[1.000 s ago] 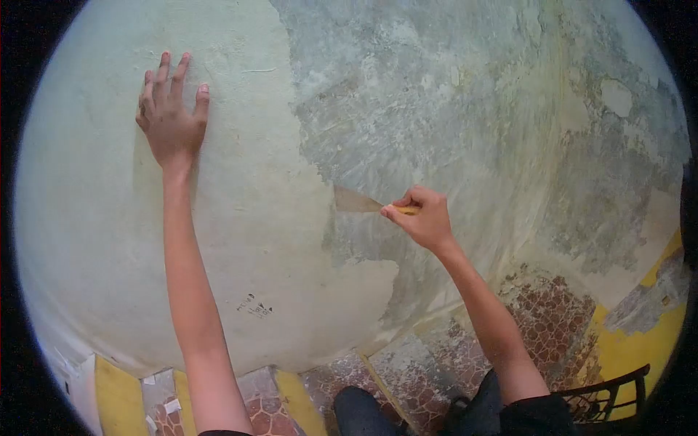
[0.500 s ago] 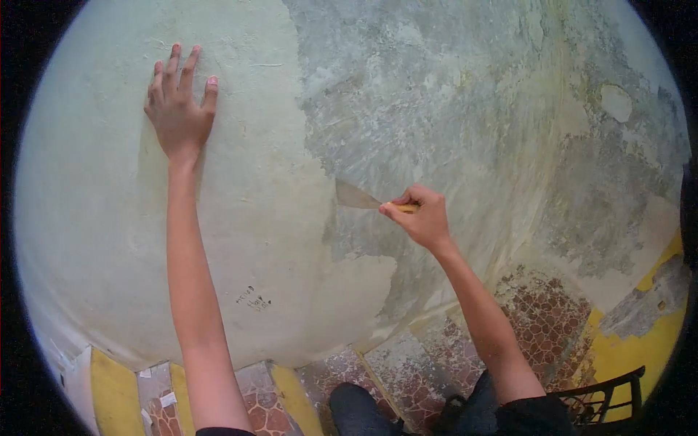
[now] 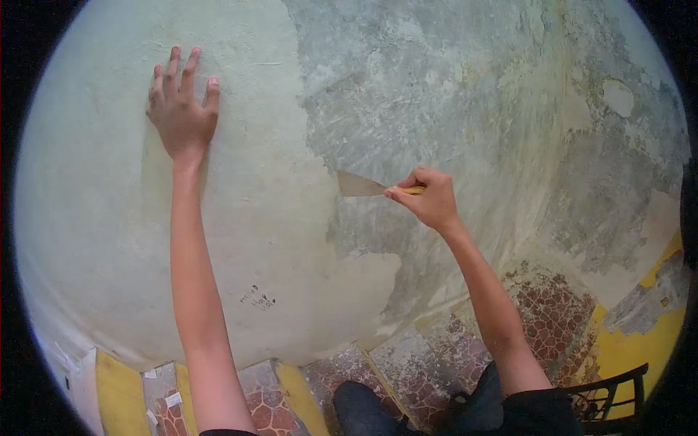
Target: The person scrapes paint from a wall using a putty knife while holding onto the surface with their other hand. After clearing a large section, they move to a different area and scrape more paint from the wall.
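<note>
My left hand (image 3: 183, 116) lies with spread fingers against the pale painted part of the wall (image 3: 240, 174). In my right hand (image 3: 429, 196) is a putty knife (image 3: 361, 184), gripped by its yellowish wooden handle. Its broad thin blade points left, and the tip sits at the ragged edge between the pale paint and the bare grey plaster (image 3: 436, 109). Fingers hide most of the handle. Small handwritten marks (image 3: 258, 296) show on the paint below the blade.
Steps with reddish stone-pattern tiles (image 3: 269, 410) and yellow risers (image 3: 120, 385) run along the wall's foot, strewn with flakes. My legs (image 3: 363, 410) stand there. A black metal railing (image 3: 614, 396) is at lower right, near a peeling yellow wall patch (image 3: 640, 356).
My right hand has moved slightly up and to the right with the putty knife, whose blade now lies flatter. My left hand stays in place on the wall.
</note>
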{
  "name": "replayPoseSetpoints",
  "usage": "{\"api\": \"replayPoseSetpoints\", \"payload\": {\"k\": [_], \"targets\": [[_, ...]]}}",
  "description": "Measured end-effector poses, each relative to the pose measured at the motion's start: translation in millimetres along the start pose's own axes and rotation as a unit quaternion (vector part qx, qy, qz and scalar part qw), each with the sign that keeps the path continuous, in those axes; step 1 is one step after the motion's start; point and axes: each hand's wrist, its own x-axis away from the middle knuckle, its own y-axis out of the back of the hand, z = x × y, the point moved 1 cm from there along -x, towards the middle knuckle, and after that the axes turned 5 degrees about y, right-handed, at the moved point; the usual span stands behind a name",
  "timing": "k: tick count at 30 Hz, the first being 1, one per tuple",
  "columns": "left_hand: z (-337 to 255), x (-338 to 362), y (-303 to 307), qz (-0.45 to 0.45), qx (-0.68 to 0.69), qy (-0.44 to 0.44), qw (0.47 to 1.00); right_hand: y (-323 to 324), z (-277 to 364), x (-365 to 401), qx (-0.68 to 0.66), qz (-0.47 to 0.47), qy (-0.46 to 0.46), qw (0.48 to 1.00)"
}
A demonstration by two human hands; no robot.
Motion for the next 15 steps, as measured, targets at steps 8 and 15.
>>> {"api": "replayPoseSetpoints", "payload": {"k": [8, 15], "targets": [[2, 0, 1, 0.002, 0.001, -0.004, 1.0, 25, 5, -22, 0.068, 0.02, 0.06, 0.996], [2, 0, 3, 0.032, -0.018, 0.017, 0.999, 33, 14, -27, 0.024, 0.063, 0.096, 0.993]]}}
